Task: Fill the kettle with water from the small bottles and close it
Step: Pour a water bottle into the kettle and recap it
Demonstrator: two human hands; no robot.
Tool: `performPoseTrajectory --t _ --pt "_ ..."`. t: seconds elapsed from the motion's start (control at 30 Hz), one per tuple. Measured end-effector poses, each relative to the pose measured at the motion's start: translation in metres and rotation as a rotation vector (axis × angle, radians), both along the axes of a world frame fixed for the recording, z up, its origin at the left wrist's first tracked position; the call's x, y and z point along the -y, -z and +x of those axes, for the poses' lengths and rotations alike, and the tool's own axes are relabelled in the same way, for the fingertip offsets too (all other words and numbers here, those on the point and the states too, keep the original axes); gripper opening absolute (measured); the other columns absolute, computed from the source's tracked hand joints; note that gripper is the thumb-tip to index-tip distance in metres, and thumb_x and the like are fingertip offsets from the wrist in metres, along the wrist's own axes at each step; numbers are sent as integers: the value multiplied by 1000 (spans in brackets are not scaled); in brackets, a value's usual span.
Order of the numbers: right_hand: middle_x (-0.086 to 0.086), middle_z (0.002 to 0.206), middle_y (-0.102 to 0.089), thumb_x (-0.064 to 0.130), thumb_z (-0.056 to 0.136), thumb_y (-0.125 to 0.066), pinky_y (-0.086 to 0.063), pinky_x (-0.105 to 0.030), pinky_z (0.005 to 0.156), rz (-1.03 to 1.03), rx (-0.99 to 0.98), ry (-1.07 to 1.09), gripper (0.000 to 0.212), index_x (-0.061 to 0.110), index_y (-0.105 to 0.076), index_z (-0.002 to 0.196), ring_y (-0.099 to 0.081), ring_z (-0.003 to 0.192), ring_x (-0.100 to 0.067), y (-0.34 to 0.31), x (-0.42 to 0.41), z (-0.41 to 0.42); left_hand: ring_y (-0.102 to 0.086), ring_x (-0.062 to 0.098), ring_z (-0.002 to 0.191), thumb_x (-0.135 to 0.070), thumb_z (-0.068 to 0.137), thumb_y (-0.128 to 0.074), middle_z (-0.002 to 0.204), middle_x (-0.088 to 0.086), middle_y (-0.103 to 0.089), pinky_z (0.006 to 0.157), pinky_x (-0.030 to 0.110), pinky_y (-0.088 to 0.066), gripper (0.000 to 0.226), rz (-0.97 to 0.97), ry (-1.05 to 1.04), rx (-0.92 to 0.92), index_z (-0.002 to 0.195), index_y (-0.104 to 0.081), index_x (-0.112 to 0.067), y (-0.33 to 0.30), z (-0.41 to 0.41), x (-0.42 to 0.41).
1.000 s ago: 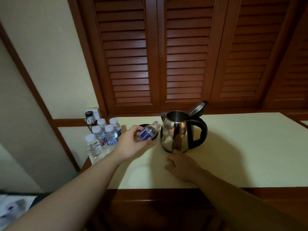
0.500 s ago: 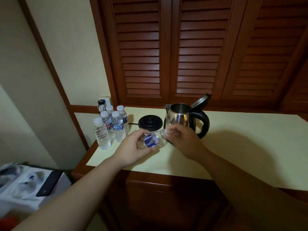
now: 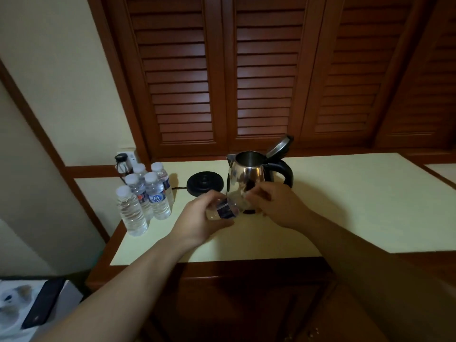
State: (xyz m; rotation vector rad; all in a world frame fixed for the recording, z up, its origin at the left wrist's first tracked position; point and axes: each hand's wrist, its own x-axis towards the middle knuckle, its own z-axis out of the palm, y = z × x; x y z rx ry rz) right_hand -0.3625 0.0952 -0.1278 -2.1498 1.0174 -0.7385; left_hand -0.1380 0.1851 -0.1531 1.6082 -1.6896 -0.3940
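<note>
While five sealed water bottles (image 3: 145,196) wait leftmost, the left hand (image 3: 199,223) grips a thin, crushable small bottle (image 3: 223,209) by its body; the right hand (image 3: 276,206) pinches its cap before the open steel kettle (image 3: 249,174).

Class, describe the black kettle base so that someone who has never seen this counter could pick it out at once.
Start at the cream countertop below the louvred wooden doors. Between the cluster of standing water bottles on the left and the steel kettle with its lid up lies the black kettle base. It alone is flat, round and black, with a cord trailing off to its left.
</note>
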Motion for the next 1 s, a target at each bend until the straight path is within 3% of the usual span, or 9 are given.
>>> performPoseTrajectory --t 0.1,0.17,0.27,0.37,0.5,0.63,0.8,0.9,1.0 --pt "-3 73 -60 51 103 -53 -49 -35 62 -43 -58 146 40 19 -61 82 -56 62 -18 5 1 1 -58 -5 98 -40 74 -90 105 -24 -65 74 9 -40 53 -9 43 48 118 -62 -40 3 -2 12" --pt "-2 83 -66 51 102 -56 -57 -36 60 -10 -26 139 34 20 -68 97 -64 67 -21 0 1 -5 -57 -8 99 -40 75 -90 105 -25 -64 74 7 -40 53 -11 93 47 120 -62 -40 5 0 19" --pt "5 100 -68 43 99 -66 -60 -26 63 75 2 24 32 25 -67 125 -70 81 -10 -10 -5 -18 -57 -8 102 -36 74 -91 105 -25 -65 76 8 -42 52 1 134 1 118 -62 -40 8 -1 28" --pt "3 88 -69 44 100 -64 -58 -24 59 21 -79 87 25 20 -70 103 -69 73 -11 -11 -10 -25 -56 -10 103 -33 73 -92 107 -26 -64 81 14 -45 54 28 192 -27 116 -62 -44 13 -7 37" --pt "-10 76 -64 57 102 -51 -49 -37 63 -85 -226 304 57 5 -61 84 -60 64 -23 -1 -12 -26 -55 -18 101 -32 73 -92 109 -31 -62 83 12 -44 57 34 244 -56 120 -63 -44 19 -21 49" --pt "-6 94 -70 45 102 -59 -59 -27 59 82 -27 233 32 16 -68 111 -71 78 -13 1 -19 -46 -57 -19 100 -34 70 -93 107 -30 -65 77 4 -41 53 43 258 -103 114 -65 -40 23 -37 58" --pt "-7 99 -72 31 102 -64 -61 -28 58 129 78 234 26 20 -65 126 -75 79 -14 1 -17 -73 -64 -4 100 -34 70 -94 110 -20 -69 84 18 -50 52 63 308 -153 113 -66 -40 27 -62 67" --pt "-7 90 -72 36 102 -64 -58 -26 55 108 23 243 21 15 -65 108 -73 72 -14 -3 -13 -92 -64 -2 103 -32 73 -92 110 -19 -69 89 24 -50 48 78 352 -144 112 -66 -39 25 -80 72" --pt "-6 76 -65 50 101 -59 -51 -26 51 -18 -62 334 39 12 -57 90 -63 59 -18 -3 -4 -103 -62 -4 104 -37 74 -91 111 -20 -68 91 25 -52 47 65 345 -124 113 -64 -39 25 -101 76"
